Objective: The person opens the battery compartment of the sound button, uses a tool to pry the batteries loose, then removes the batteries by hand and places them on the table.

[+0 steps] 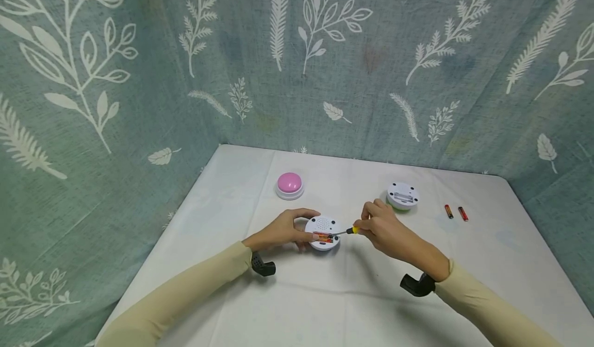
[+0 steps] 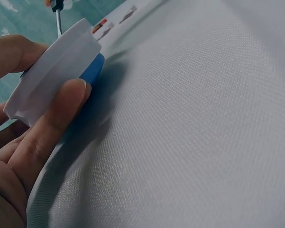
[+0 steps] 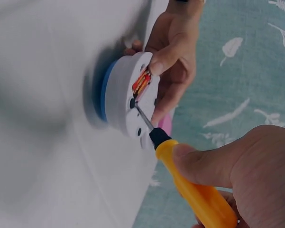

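My left hand (image 1: 286, 228) grips a round white push-button (image 1: 321, 224) with a blue top, turned upside down over the table. Two red batteries (image 3: 141, 84) lie side by side in its uncovered battery compartment, and the left thumb rests at their end. My right hand (image 1: 387, 231) holds a screwdriver (image 3: 192, 187) by its yellow handle. The screwdriver's metal tip meets the edge of the compartment at the batteries' end. In the left wrist view the button's blue top (image 2: 94, 69) shows beneath the white base, fingers around its side.
A pink button (image 1: 290, 183) stands upright at the back left. Farther right, a green-topped button (image 1: 402, 196) lies upside down with its battery compartment uncovered. Two loose batteries (image 1: 448, 211) lie to its right. A patterned cloth (image 1: 352, 79) hangs behind the white table (image 1: 287, 306).
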`<action>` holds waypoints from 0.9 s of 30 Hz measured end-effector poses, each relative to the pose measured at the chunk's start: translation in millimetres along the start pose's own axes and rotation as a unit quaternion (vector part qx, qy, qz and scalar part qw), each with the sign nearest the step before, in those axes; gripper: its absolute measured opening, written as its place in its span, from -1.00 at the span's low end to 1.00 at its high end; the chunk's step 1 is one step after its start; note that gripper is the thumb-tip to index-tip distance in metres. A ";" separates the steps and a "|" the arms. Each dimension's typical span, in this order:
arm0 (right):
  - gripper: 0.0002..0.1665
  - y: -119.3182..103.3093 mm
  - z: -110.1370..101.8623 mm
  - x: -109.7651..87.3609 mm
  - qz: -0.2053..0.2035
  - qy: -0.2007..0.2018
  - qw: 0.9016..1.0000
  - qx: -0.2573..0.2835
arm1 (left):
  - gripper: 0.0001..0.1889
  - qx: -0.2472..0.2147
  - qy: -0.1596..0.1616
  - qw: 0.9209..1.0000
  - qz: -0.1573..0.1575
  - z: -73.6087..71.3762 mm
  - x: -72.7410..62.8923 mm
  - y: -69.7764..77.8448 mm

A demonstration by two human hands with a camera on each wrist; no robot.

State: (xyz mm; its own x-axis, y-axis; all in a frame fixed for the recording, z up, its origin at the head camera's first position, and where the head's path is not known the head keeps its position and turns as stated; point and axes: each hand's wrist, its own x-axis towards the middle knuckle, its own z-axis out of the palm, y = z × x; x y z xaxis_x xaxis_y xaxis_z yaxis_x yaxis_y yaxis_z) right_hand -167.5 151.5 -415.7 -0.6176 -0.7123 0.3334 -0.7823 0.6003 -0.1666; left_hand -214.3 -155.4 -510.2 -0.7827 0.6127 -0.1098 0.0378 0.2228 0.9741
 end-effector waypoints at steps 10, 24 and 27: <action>-0.81 12.7 8.3 -2.3 0.039 -0.010 0.997 0.062 | -0.31 -0.053 0.018 0.998 -0.028 -0.5 1.5 -1.7; -0.76 24.4 39.2 -22.8 0.096 0.033 0.984 0.146 | -0.34 -0.093 0.025 0.995 -0.031 -5.5 -1.2 -6.7; -0.76 25.5 44.4 -26.5 0.116 0.037 0.978 0.171 | -0.35 -0.097 0.026 0.994 -0.031 -5.9 -1.2 -7.1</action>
State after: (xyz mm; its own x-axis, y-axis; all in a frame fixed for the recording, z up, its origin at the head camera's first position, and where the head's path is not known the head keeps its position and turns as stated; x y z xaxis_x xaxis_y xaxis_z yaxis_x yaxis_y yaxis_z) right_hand -174.8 169.6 -470.0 -0.7837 -0.5357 0.3145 -0.6116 0.5766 -0.5417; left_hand -217.3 -162.2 -515.8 -0.8106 0.5616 -0.1658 -0.1285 0.1056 0.9861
